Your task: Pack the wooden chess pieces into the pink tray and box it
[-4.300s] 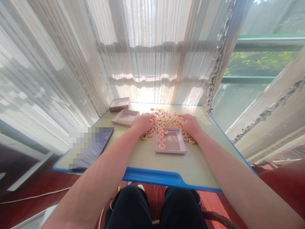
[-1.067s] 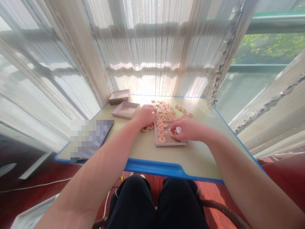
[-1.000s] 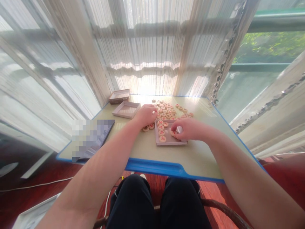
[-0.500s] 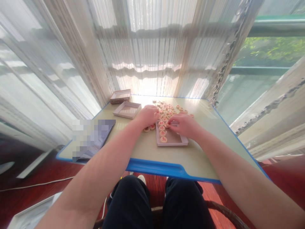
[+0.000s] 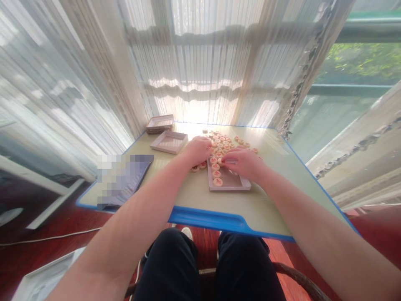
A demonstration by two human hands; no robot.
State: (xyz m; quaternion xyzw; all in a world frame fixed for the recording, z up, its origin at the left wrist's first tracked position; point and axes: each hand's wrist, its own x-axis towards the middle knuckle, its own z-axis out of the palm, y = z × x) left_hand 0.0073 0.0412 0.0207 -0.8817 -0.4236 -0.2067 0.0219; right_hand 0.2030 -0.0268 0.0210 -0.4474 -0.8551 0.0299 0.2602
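Observation:
A shallow open box (image 5: 230, 187) near the table's middle holds a column of round Chinese chess pieces (image 5: 216, 173) with red characters along its left side. My right hand (image 5: 246, 161) reaches in over the box's right part, thumb and fingers pinched on a Chinese chess piece (image 5: 220, 160) beside the column's top piece. Just beyond the box's far left corner, my left hand (image 5: 199, 149) rests with curled fingers against the heap of loose pieces (image 5: 221, 142). What its fingertips hold, if anything, is hidden. Two pieces (image 5: 199, 167) lie under the left wrist, outside the box.
Another open box (image 5: 171, 142) lies on the table (image 5: 188, 194) at back left, with stacked trays (image 5: 159, 123) behind it. A dark flat item (image 5: 138, 177), partly pixelated, lies at the left. Several loose pieces (image 5: 242, 142) trail to the right of the heap. Curtains hang behind.
The view has shifted slightly. The piece in my right hand now sits level beside the column's top piece, where it was slightly lower before. My left hand stays by the heap.

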